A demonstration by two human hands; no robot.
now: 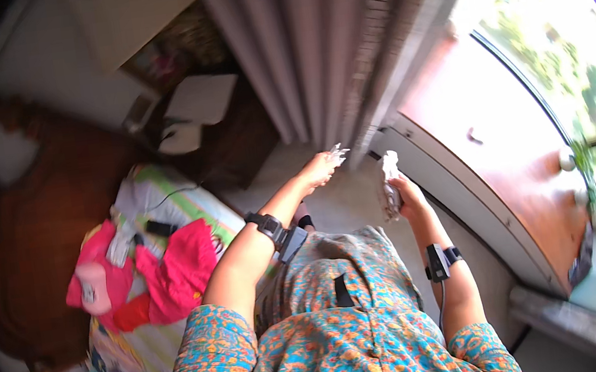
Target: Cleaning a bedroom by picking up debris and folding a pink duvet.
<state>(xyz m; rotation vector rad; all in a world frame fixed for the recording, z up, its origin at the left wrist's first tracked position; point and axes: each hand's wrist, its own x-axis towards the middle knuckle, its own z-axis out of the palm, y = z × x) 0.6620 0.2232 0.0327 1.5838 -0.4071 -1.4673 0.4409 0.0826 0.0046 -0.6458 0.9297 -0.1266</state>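
My left hand (320, 168) is raised in front of me and pinches a small crumpled white scrap (339, 153) between its fingertips, close to the grey curtain (310, 49). My right hand (408, 194) is closed around a larger crumpled whitish bundle (390, 181) that sticks up out of the fist. The two hands are a short way apart, above the pale floor. Each wrist carries a black strapped device. My patterned teal and orange garment fills the lower middle of the view.
A bed (165, 203) with pink clothes (173, 270) and a dark small object lies to my left. A dark wooden cabinet (231, 134) with white papers stands behind it. A reddish door (504, 151) and a bright window (567, 60) are to my right.
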